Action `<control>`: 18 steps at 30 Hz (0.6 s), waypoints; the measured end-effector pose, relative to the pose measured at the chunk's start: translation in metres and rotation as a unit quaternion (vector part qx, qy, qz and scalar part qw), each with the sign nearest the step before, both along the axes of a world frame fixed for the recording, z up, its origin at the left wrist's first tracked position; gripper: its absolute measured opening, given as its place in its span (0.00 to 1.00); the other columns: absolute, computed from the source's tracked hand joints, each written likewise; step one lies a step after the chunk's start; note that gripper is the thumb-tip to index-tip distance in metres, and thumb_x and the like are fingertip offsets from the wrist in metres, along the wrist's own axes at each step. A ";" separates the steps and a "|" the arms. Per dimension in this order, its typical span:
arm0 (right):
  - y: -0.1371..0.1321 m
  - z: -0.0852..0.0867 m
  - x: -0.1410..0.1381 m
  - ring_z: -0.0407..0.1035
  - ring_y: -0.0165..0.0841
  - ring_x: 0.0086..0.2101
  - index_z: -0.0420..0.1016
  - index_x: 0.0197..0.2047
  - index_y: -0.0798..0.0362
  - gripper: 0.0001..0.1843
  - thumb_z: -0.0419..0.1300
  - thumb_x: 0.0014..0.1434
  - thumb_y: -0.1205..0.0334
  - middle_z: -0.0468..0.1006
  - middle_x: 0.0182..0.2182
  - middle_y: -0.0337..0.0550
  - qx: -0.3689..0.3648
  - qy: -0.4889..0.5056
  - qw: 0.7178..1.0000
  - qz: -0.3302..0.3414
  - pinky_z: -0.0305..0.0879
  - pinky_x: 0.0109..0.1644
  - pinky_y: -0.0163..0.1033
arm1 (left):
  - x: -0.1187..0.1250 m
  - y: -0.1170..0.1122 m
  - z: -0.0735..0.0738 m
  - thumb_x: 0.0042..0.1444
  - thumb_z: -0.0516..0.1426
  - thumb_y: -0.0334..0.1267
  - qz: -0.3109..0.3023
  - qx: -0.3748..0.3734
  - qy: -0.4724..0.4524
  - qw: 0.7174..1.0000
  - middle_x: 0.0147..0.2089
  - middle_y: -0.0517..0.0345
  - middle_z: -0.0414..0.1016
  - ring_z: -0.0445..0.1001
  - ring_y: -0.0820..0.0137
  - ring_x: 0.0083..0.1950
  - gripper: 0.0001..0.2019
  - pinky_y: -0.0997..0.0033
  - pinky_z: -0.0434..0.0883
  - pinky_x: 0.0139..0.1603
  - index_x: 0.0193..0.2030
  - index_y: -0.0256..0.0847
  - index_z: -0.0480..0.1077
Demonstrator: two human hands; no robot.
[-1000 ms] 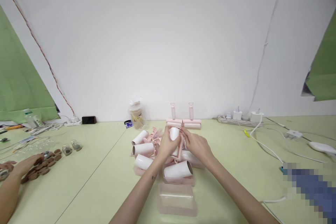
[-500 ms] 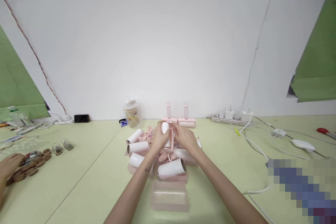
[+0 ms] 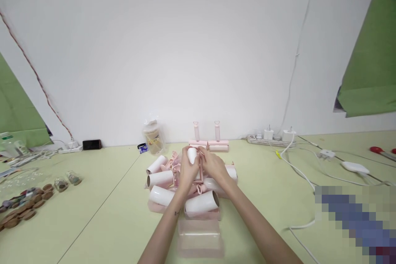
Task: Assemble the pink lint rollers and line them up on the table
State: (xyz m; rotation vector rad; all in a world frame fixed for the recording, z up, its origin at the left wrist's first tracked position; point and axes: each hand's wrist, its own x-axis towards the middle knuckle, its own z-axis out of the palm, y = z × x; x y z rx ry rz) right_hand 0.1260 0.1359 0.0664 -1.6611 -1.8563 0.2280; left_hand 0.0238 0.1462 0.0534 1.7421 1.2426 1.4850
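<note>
My left hand (image 3: 187,167) is closed around a white lint roller roll (image 3: 192,155), tilted upright above the pile. Close beside it, my right hand (image 3: 213,165) is closed with its fingertips at a pink lint roller frame (image 3: 201,172), partly covered by my fingers. Below and around my hands lie several loose white rolls (image 3: 201,203), pink plastic handle parts (image 3: 173,161) and translucent pink covers (image 3: 200,237). Behind my hands, two lint rollers (image 3: 218,145) with upright pink handles stand near the wall.
Left of the pile stands a bagged container (image 3: 154,138), with a black phone (image 3: 92,144) farther left. Brown round pieces (image 3: 29,206) and small glass jars (image 3: 73,177) sit at the left. A power strip (image 3: 270,142), cables and a white adapter (image 3: 355,168) lie at the right.
Both hands stay together over the pile, and the white roll has tilted slightly. Another person's hand at the far left has gone out of view. The camera view has shifted a little.
</note>
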 end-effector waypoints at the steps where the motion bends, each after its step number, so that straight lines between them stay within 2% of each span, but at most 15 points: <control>1: 0.000 0.003 0.005 0.70 0.35 0.41 0.64 0.53 0.54 0.17 0.52 0.62 0.58 0.72 0.45 0.45 0.000 0.013 1.000 0.010 0.67 0.44 0.48 | -0.002 0.001 0.000 0.51 0.52 0.34 -0.003 0.002 0.001 1.000 0.40 0.57 0.67 0.69 0.66 0.41 0.10 0.67 0.65 0.44 0.42 0.42 0.59; 4: -0.004 0.017 0.026 0.69 0.38 0.43 0.68 0.50 0.54 0.16 0.52 0.61 0.57 0.74 0.46 0.47 0.002 0.060 0.997 0.040 0.64 0.47 0.49 | -0.014 0.001 0.004 0.51 0.52 0.35 -0.007 0.016 -0.001 1.000 0.42 0.57 0.67 0.68 0.66 0.44 0.12 0.66 0.63 0.48 0.44 0.42 0.58; 7: -0.010 0.030 0.043 0.68 0.42 0.45 0.67 0.53 0.54 0.23 0.53 0.58 0.51 0.74 0.46 0.51 0.015 0.127 0.991 0.050 0.61 0.48 0.48 | -0.025 -0.005 0.012 0.50 0.54 0.36 -0.034 0.020 0.001 0.999 0.44 0.58 0.66 0.67 0.66 0.47 0.14 0.66 0.62 0.50 0.44 0.43 0.59; 10: -0.012 0.036 0.038 0.66 0.40 0.46 0.65 0.55 0.51 0.26 0.53 0.56 0.48 0.73 0.47 0.47 0.031 0.200 0.974 0.101 0.61 0.48 0.43 | -0.028 -0.016 0.020 0.47 0.56 0.36 -0.093 -0.015 0.004 0.996 0.37 0.62 0.68 0.70 0.68 0.38 0.15 0.70 0.67 0.40 0.42 0.45 0.60; 12: -0.012 0.035 0.028 0.68 0.36 0.42 0.71 0.48 0.51 0.20 0.52 0.57 0.49 0.75 0.42 0.43 0.028 0.245 0.957 0.150 0.63 0.44 0.39 | -0.027 -0.022 0.023 0.47 0.57 0.39 -0.115 -0.044 -0.007 0.992 0.32 0.65 0.68 0.70 0.70 0.32 0.16 0.73 0.67 0.33 0.43 0.45 0.59; 14: -0.011 0.032 0.019 0.69 0.33 0.36 0.73 0.38 0.52 0.15 0.54 0.56 0.51 0.75 0.33 0.40 0.024 0.293 0.940 0.173 0.64 0.38 0.36 | -0.025 -0.027 0.024 0.48 0.57 0.41 -0.119 -0.062 -0.030 0.991 0.30 0.66 0.67 0.69 0.72 0.30 0.16 0.75 0.66 0.30 0.43 0.46 0.58; 16: -0.010 0.030 0.013 0.67 0.30 0.30 0.69 0.31 0.53 0.12 0.58 0.52 0.51 0.71 0.26 0.35 0.016 0.347 0.922 0.173 0.63 0.32 0.33 | -0.024 -0.029 0.022 0.48 0.57 0.41 -0.120 -0.070 -0.058 0.989 0.31 0.66 0.66 0.68 0.72 0.31 0.15 0.76 0.66 0.30 0.42 0.46 0.58; 18: -0.008 0.027 0.010 0.64 0.26 0.23 0.64 0.28 0.52 0.14 0.60 0.49 0.51 0.66 0.21 0.30 -0.008 0.400 0.900 0.174 0.59 0.24 0.30 | -0.022 -0.030 0.019 0.48 0.58 0.41 -0.128 -0.077 -0.088 0.985 0.31 0.66 0.67 0.68 0.73 0.31 0.15 0.77 0.66 0.29 0.41 0.45 0.58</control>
